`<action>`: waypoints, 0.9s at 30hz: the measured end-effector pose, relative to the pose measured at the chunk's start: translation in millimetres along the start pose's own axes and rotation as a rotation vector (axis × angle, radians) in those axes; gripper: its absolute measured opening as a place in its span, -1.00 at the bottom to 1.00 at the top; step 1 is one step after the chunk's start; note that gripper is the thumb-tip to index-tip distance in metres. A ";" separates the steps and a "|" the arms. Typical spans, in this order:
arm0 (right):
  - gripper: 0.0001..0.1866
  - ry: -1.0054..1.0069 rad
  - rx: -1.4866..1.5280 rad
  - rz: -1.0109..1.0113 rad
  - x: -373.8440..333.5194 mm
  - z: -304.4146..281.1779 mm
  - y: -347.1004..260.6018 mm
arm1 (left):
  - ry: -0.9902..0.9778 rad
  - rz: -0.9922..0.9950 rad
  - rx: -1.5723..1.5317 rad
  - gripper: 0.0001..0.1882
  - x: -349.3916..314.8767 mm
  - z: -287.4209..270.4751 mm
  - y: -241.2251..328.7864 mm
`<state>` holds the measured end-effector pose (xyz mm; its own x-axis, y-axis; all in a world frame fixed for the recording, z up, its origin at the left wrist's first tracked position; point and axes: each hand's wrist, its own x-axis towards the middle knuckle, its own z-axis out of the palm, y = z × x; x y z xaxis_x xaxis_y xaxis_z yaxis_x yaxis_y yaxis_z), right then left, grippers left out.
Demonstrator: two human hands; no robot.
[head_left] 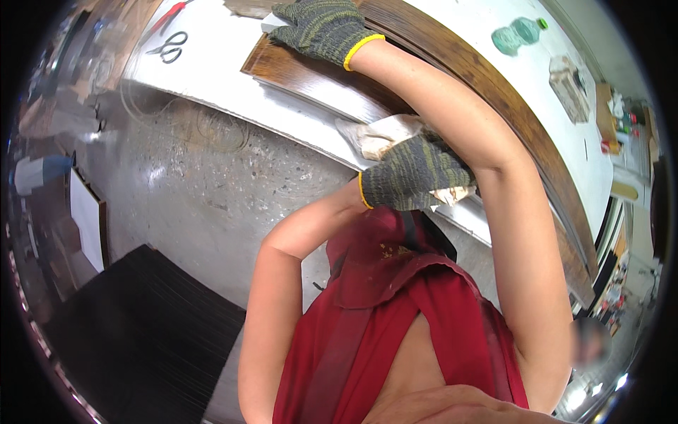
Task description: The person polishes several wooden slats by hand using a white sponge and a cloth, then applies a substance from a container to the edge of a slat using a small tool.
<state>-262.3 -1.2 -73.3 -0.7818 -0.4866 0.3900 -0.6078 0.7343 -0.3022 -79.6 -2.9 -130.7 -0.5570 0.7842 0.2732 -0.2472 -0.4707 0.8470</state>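
Both my hands wear grey-green knit gloves with yellow cuffs. My right hand [318,30] reaches across to the far left end of a glossy brown wooden panel [282,65]. Its fingers close around a small whitish piece [271,22], whose kind I cannot make out. Nearer to me, my left hand [417,173] is closed on a crumpled, stained cream rag [385,136] at the panel's near side. Part of the rag sticks out under the palm. My right forearm passes over the panel and hides some of it.
A long curved-looking brown wooden frame [487,78] lies on the white worktable [191,71] beyond the panel. Scissors [169,48] and a red-handled tool [169,15] lie at the left. A green-tinted bottle [519,35] and a whitish block [568,88] are far right. Black sheet [141,332] lower left.
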 end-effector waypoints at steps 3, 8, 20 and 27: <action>-0.53 -0.020 -0.017 0.135 -73.3 -42.0 11.5 | -0.139 0.156 0.593 -0.53 7.8 -10.3 -13.2; -0.48 -0.036 -0.316 0.025 -170.7 -86.1 31.5 | -0.112 -0.095 0.020 -0.50 -19.3 -42.9 -98.6; -0.63 0.106 -0.165 0.103 -82.9 -20.3 6.3 | -0.205 0.230 1.374 -0.57 -22.6 -46.7 -24.9; -0.46 0.121 -0.555 0.471 -323.2 -151.7 40.6 | -0.313 0.240 1.286 -0.52 13.5 -10.2 10.0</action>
<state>-13.2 257.7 -79.7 -0.9023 -0.0285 0.4303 -0.0263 0.9996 0.0111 -97.7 -1.2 -123.3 -0.2352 0.8766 0.4198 0.8407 -0.0332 0.5404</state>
